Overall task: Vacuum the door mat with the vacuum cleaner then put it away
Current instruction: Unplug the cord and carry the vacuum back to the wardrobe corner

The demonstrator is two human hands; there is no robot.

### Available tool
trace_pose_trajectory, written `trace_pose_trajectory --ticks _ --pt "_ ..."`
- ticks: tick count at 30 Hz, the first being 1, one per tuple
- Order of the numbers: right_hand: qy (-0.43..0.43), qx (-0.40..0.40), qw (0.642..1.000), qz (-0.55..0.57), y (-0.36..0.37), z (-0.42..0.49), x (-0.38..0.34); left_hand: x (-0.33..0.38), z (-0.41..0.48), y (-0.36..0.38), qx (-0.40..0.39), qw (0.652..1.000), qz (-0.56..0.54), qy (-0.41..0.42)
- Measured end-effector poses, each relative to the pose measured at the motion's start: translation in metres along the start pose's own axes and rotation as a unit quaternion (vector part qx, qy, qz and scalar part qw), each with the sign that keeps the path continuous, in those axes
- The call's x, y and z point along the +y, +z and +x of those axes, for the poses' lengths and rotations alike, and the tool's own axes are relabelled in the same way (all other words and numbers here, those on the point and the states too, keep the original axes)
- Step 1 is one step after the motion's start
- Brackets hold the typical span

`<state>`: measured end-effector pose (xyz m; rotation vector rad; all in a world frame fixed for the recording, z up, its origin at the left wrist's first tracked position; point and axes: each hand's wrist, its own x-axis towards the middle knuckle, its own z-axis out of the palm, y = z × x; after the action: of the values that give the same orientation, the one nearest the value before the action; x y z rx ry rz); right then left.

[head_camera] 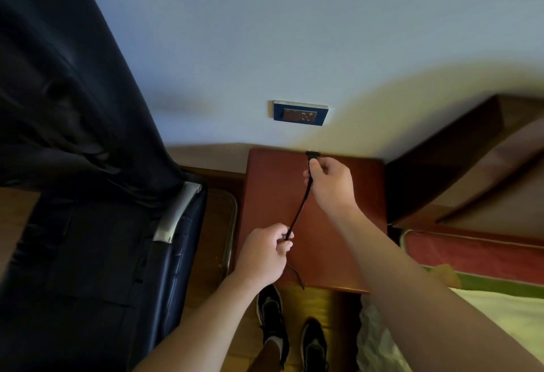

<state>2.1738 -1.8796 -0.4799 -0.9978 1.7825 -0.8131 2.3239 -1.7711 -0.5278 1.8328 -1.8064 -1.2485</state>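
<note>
A black power cord (299,212) runs taut between both hands over a reddish-brown bedside table (270,195). My right hand (331,184) pinches the cord just behind its black plug (312,154), whose prongs point up at the wall. The plug hangs free below a blue-framed wall socket (300,113), not in it. My left hand (266,254) is closed around the cord lower down, and the cord's tail drops past the table's front edge. The vacuum cleaner and the door mat are out of view.
A dark blue folding chair (88,195) with a metal frame leans on the left. A bed with a wooden headboard (459,159) and pale sheet (485,312) lies on the right. My two black shoes (291,336) stand on the wooden floor below.
</note>
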Motion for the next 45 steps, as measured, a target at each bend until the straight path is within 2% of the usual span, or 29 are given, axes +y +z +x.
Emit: trace_pose_trajectory --ticks 10,25,30,45 --pt "-0.053 -0.028 0.998 0.026 -0.037 -0.043 -0.039 0.044 -0.039 -0.007 0.049 0.998 0.02 0.029" --pt "-0.138 -0.061 0.989 0.006 -0.089 -0.121 -0.098 0.113 -0.122 -0.027 0.132 0.99 0.047 0.029" --pt "-0.163 -0.088 0.982 0.041 -0.1 -0.147 -0.122 0.135 -0.151 -0.04 0.159 0.985 0.055 0.025" --pt "-0.232 -0.141 0.96 0.074 -0.133 -0.257 -0.204 0.195 -0.242 -0.084 0.199 0.979 0.049 0.018"
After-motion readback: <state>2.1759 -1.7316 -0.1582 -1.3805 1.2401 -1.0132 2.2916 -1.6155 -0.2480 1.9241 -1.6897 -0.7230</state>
